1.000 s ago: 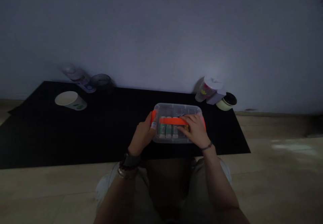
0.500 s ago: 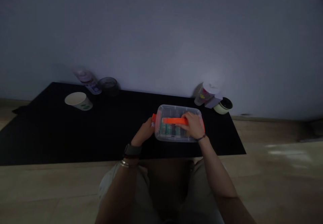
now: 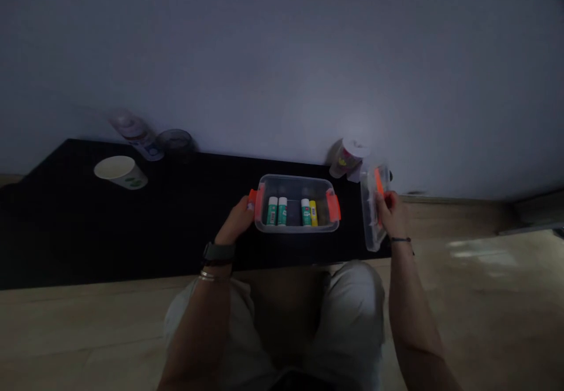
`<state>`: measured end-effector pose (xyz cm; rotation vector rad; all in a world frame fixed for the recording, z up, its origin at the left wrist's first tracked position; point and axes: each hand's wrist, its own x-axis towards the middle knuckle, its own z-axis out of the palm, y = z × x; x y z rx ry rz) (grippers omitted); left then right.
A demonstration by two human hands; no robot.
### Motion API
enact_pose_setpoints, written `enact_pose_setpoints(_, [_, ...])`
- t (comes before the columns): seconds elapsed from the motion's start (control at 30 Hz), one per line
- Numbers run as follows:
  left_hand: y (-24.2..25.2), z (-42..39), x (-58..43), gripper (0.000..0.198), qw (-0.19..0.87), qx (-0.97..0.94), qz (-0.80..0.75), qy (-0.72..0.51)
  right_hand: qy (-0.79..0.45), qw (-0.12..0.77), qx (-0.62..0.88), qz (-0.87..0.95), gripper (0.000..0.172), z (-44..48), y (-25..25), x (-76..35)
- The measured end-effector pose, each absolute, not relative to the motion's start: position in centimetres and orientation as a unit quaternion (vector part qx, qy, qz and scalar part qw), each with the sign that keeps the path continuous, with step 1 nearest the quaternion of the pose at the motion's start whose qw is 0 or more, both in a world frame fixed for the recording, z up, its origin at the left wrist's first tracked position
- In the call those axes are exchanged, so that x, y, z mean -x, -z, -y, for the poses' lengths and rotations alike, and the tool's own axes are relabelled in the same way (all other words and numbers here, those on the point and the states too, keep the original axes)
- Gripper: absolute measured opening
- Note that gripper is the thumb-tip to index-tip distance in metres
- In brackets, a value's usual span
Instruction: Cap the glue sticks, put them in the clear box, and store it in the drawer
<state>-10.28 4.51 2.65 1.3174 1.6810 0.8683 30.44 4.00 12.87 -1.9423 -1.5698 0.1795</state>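
A clear plastic box with orange side clips stands uncovered on a black mat in front of me. Inside it stand several small bottles with white caps, green ones and a yellow one. My left hand is closed on the box's left end by the orange clip. My right hand holds the clear lid with its orange handle, tilted on edge to the right of the box.
A white paper cup lies on the mat's far left, with a bottle and a dark jar behind it by the wall. A lidded cup stands behind the lid. Wooden floor surrounds the mat.
My right hand has lifted the lid off the box and carried it to the right. The bottles inside are now uncovered. My left hand stays on the box's left end.
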Motion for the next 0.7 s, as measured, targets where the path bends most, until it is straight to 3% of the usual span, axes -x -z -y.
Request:
enact_pose_setpoints(0.17, [-2.7, -4.9, 11.5, 0.027, 0.383, -0.486, -0.710, -0.337, -0.050, 0.019, 0.844, 0.534, 0.054, -2.5, -8.1, -32.2])
enact_pose_setpoints(0.37, [-2.8, -5.1, 12.3, 0.026, 0.364, -0.450, -0.736, -0.352, -0.101, -0.082, 0.844, 0.521, 0.055, -5.8, -5.1, -30.5])
enact_pose_setpoints(0.5, [-3.8, -4.8, 12.0, 0.026, 0.368, -0.444, -0.740, -0.347, -0.083, -0.061, 0.848, 0.520, 0.043, -7.3, -7.2, -28.5])
enact_pose_setpoints(0.63, [-5.1, -4.4, 12.0, 0.023, 0.354, -0.460, -0.765, -0.278, -0.047, 0.128, 0.730, 0.670, 0.036, -8.0, -11.4, -23.5])
enact_pose_setpoints(0.7, [-5.7, -4.1, 11.9, 0.026, 0.347, -0.460, -0.772, -0.269, -0.074, 0.170, 0.627, 0.756, 0.036, -9.2, -13.0, -19.5])
